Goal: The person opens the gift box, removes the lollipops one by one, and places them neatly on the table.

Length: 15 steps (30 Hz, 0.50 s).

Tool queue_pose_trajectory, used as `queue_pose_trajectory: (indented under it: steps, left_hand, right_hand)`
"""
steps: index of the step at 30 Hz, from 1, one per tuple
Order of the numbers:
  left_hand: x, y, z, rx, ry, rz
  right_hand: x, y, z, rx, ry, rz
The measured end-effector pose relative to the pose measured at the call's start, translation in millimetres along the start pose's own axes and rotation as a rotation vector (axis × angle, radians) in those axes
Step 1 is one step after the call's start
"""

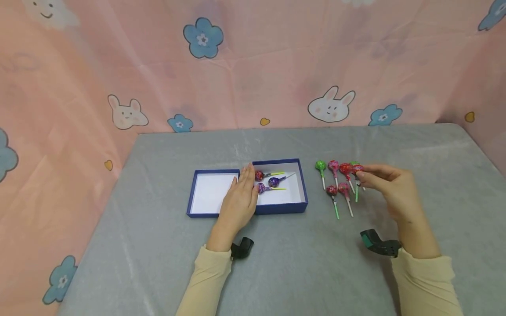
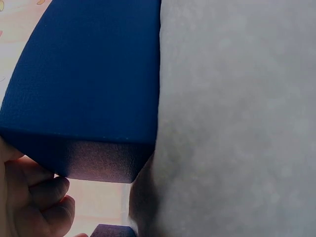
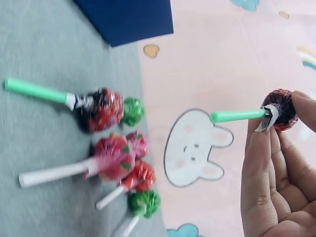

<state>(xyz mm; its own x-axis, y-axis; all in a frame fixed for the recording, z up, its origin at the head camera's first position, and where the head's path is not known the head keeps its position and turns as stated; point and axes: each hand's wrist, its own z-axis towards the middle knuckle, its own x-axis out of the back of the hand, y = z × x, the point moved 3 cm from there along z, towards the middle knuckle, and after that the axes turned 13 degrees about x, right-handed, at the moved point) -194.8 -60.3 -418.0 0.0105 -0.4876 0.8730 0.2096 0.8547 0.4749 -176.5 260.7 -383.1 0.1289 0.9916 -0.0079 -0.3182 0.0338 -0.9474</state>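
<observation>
Red-wrapped lollipop (image 3: 279,109) lifted, just right of the blue box (image 1: 276,208).
We pinch it in our right hand (image 1: 389,186) above the loose lollipops (image 1: 336,180); our left hand (image 1: 239,202), fingers flat, steadies the box on the grey worktop (image 1: 316,263).

1. The red lollipop (image 1: 357,168) you're pinching in your right hand (image 1: 389,188) has a shiny red wrapper and a green stick, and it's lifted off the tabletop.
2. The blue box (image 1: 300,180) is shallow, open-topped and white inside, sitting flat under your left hand (image 1: 239,202).
</observation>
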Motion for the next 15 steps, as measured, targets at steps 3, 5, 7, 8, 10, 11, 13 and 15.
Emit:
queue_pose_trajectory:
  steps: [3,5,7,8,10,11,13,15]
  left_hand:
    - [0.0,-0.3,0.3,-0.001,0.001,0.001]
    - [0.0,-0.6,0.5,-0.003,0.003,0.003]
    - [0.0,-0.7,0.6,-0.003,0.003,0.004]
    - [0.2,-0.6,0.4,-0.003,0.002,0.004]
    - [0.2,-0.4,0.4,-0.005,0.0,0.002]
    - [0.2,-0.3,0.5,-0.006,-0.001,0.0]
    - [0.1,-0.3,0.6,-0.008,-0.001,0.0]
    - [-0.2,-0.4,0.9,-0.011,0.001,-0.001]
  right_hand:
    - [6,4,0,-0.046,-0.004,-0.056]
    - [10,7,1,-0.074,-0.012,-0.085]
    - [15,10,1,-0.098,-0.026,-0.11]
    - [17,12,1,-0.109,-0.032,-0.122]
    - [22,16,1,-0.124,-0.039,-0.132]
    - [24,18,1,-0.133,-0.045,-0.139]
    - [27,22,1,-0.154,-0.054,-0.155]
    - [30,26,0,-0.183,-0.061,-0.172]
